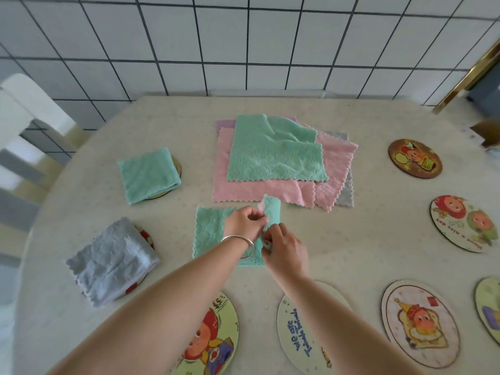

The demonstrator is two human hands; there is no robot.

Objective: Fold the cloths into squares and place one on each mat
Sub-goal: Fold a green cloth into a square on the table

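- Far left, I see a folded grey cloth [112,259] on one mat and a folded green cloth [148,175] on another.
- In the centre, my left hand [243,221] pinches the lifted edge of a green cloth on the table [81,207].
- My right hand [284,249] pinches the same edge, nearer me.
- Behind lies the unfolded pile [273,161].
- Right and near, bare mats [415,158].

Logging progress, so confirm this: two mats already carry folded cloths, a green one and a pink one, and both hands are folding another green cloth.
Not quite: the head view shows a folded green cloth and a folded grey cloth on mats, not a pink one. Both the left hand and the right hand are folding another green cloth.
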